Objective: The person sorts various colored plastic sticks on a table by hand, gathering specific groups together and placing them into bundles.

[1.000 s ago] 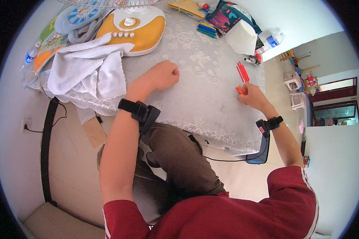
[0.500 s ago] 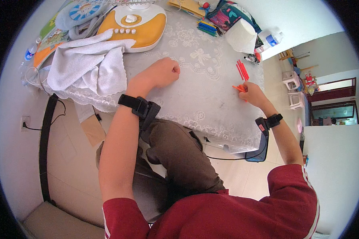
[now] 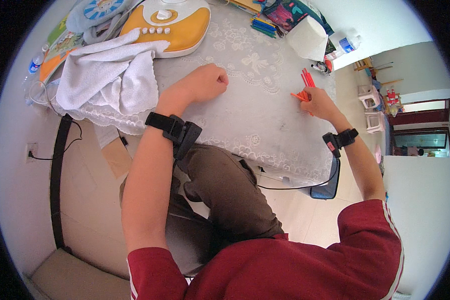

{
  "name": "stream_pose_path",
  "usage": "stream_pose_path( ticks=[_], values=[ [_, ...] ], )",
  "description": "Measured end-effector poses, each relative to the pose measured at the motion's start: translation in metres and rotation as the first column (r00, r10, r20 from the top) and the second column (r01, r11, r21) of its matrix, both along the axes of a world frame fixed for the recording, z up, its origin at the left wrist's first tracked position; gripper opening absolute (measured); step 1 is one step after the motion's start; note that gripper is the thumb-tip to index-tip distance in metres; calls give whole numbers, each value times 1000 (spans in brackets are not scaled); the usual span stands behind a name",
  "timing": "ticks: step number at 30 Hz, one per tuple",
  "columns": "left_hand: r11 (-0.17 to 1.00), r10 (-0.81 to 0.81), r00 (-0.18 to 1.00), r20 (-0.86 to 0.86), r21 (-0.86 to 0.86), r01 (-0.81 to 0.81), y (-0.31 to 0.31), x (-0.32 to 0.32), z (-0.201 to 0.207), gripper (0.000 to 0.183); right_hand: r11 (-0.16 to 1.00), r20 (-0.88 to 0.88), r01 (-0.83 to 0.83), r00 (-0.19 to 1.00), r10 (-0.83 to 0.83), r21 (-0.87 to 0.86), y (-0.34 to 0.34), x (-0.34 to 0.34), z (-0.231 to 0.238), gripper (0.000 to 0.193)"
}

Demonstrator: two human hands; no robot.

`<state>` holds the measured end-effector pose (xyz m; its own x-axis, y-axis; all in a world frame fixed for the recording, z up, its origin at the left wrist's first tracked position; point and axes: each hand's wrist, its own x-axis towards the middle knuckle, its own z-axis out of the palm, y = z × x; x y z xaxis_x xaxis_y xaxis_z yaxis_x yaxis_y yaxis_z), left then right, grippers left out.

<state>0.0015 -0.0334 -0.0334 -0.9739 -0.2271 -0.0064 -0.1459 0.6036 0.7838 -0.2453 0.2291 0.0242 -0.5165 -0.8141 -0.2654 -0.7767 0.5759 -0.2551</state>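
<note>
My right hand (image 3: 319,103) is near the right edge of the lace-covered table (image 3: 265,125), its fingers pinched round several thin orange sticks (image 3: 299,96). The stick ends poke out to the left of the fingers, and part of them is hidden in the hand. Just beyond these fingers lie several red sticks (image 3: 308,77), side by side on the cloth. My left hand (image 3: 205,84) rests on the table as a loose fist, with nothing showing out of it. A crumpled white towel (image 3: 107,77) is to its left.
Farther back stand a yellow-and-white appliance (image 3: 172,30) with knobs, a bundle of blue, green and yellow sticks (image 3: 263,27), a white paper roll (image 3: 306,39), a dark patterned bag (image 3: 295,14) and a plastic bottle (image 3: 348,44). A cable (image 3: 295,188) hangs below the table edge.
My right hand, still pinching the orange sticks, has moved slightly farther from me, closer to the red sticks. The whole view has shifted a little; my left fist stays in about the same place.
</note>
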Motion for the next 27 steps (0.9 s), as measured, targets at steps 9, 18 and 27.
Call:
stream_pose_path(
  ticks=[9,18,27],
  values=[
    [998,-43,999,0,46,43,-7,-2,-1,19,996,19,-74,997,75,-58,-60,-46,-11,17],
    [997,-44,999,18,57,43,-6,1,0,20,970,-179,-225,962,205,-98,-149,-80,-21,20],
    [998,-39,999,23,50,38,-12,1,1,22,931,-431,-364,839,332,9,-215,-82,-24,32]
  ],
)
